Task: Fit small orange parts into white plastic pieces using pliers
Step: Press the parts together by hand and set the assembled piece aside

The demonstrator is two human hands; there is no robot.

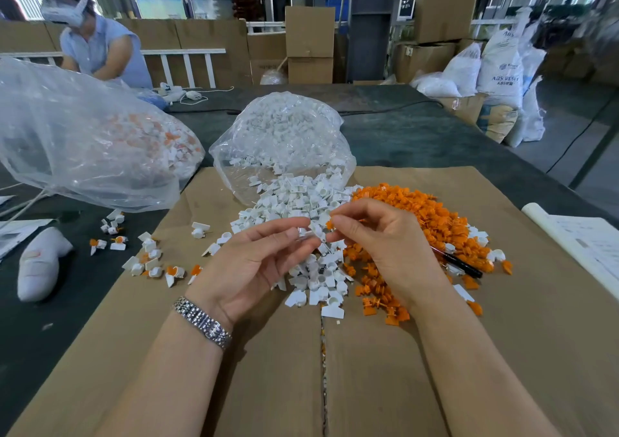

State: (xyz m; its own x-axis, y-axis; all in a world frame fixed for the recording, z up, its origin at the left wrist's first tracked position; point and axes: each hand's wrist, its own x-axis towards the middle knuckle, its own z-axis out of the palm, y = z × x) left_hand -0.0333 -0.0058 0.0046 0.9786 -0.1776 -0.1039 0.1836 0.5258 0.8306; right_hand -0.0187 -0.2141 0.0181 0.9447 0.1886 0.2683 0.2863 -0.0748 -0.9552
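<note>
Over the near cardboard sheet (268,369) my left hand (254,262) pinches a white piece (310,232) while my right hand (385,239) pinches an orange part (330,225) touching it, pliers (460,264) lying right among the orange pile (418,215).

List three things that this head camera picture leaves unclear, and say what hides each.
- Pliers: the orange pile and right hand hide the jaw end.
- Orange part: mostly covered by the right hand's fingertips.
- Paper sheet: cut off by the right edge, print too small to read.
</note>
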